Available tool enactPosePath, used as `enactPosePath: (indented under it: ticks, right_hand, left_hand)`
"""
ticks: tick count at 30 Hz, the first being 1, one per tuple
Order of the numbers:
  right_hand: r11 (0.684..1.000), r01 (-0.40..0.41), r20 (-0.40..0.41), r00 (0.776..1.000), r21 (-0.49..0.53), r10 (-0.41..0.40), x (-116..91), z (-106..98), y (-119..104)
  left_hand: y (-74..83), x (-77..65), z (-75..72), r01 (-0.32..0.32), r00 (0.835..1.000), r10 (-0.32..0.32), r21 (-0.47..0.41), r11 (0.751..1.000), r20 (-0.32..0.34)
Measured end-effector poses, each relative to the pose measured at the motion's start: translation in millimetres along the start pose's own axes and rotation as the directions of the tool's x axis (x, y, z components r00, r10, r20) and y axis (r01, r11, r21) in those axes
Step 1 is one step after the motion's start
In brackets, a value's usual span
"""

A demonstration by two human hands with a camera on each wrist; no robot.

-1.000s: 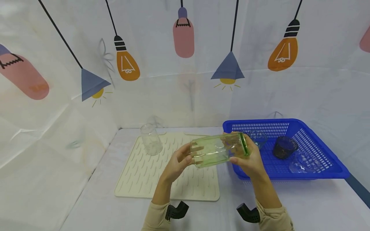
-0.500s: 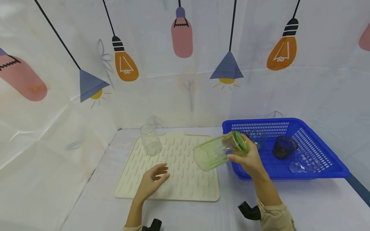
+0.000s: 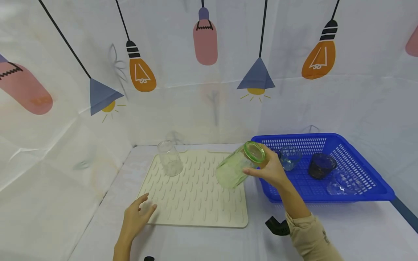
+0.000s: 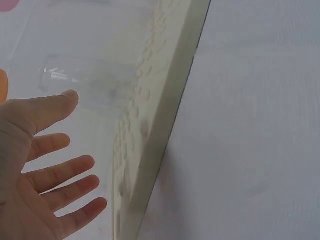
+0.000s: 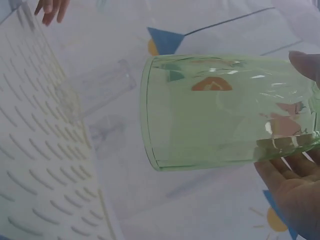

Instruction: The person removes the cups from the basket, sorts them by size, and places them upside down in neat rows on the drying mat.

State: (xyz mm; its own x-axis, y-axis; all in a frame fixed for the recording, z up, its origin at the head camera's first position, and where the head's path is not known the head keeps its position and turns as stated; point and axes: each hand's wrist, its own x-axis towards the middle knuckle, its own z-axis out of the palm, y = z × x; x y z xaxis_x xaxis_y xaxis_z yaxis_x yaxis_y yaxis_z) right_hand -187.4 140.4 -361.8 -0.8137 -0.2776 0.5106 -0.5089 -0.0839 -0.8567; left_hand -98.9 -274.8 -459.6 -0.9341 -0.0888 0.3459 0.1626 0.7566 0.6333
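A pale-green, see-through glass tumbler [image 3: 230,171] is held tilted above the right side of a cream, ridged drying mat [image 3: 202,206], its thick end gripped between the thumb and fingers of the right hand [image 3: 272,168], the fingers partly hidden by glass. A small dark mark on the beige sleeve [image 3: 311,232] cannot be read. The left hand [image 3: 135,217] is held spread by the mat's front left corner, its forearm cut off below. A clear cylindrical glass [image 3: 170,159], faint in both wrist views, is stood at far left. In a blue perforated plastic basket [image 3: 300,188], a black cup [image 3: 321,166] is seen near a colourless glass piece [image 3: 344,183] whose shape is barely made out.
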Motion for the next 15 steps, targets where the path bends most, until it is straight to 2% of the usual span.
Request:
enactPosePath:
  ticks: [5,9,11,15]
  right_hand:
    - [0.997,-0.037,0.025,0.999,-0.065,0.038,12,1,-3]
    - [0.991,-0.083,0.036,0.996,-0.106,0.087,23,4,-6]
    - [0.989,-0.092,0.048,0.994,-0.114,0.098,29,5,-6]
    - [0.989,-0.094,0.075,0.992,-0.113,0.103,39,9,-8]
  left_hand:
    - [-19.4,-1.3,-11.4,0.006,1.0,-0.007,0.072,0.997,0.01]
    - [-32.2,-1.7,-15.4,0.053,0.995,-0.061,0.107,0.993,0.08]
    - [-36.8,-2.1,-16.6,0.107,0.984,-0.121,0.112,0.988,0.133]
    - [-43.1,-2.7,-17.8,0.194,0.951,-0.214,0.109,0.975,0.225]
